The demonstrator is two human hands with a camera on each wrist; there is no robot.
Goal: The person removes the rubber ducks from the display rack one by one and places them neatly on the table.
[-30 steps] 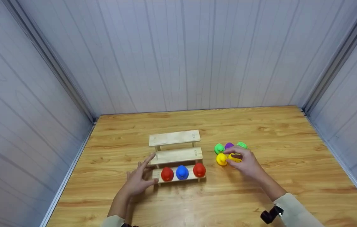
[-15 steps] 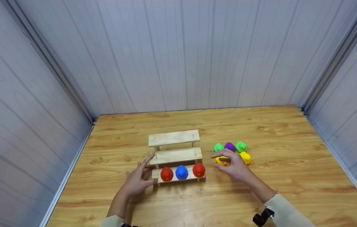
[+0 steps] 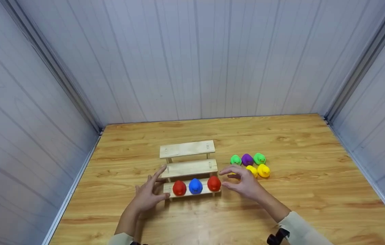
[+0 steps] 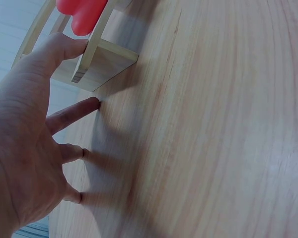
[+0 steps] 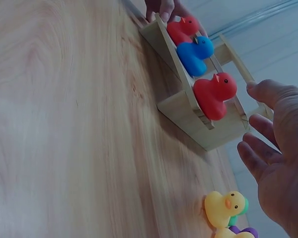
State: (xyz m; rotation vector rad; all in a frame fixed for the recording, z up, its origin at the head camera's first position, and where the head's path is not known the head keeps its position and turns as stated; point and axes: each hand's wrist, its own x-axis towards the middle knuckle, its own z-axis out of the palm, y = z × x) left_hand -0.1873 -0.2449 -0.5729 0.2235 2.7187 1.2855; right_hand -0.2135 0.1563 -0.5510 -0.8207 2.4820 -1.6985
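A three-step wooden stand (image 3: 189,168) carries a red rubber duck (image 3: 179,188), a blue rubber duck (image 3: 195,186) and a second red rubber duck (image 3: 214,183) on its lowest step. My left hand (image 3: 146,196) is spread at the stand's left end, with the thumb (image 4: 75,48) against the lowest step and the other fingers reaching down beside it. Just right of the second red duck is my right hand (image 3: 246,185), thumb and fingers apart and nothing between them. In the right wrist view that red duck (image 5: 215,96) stands clear of the fingers.
Right of the stand, yellow ducks (image 3: 263,170), a purple duck (image 3: 247,159) and two green ducks (image 3: 259,158) sit close together, partly behind my right hand. Pale panel walls (image 3: 199,61) rise behind and beside the wooden table (image 3: 315,190).
My right hand has moved left from the loose ducks to the right end of the stand, uncovering more of the yellow and green ducks. The left hand has stayed in place.
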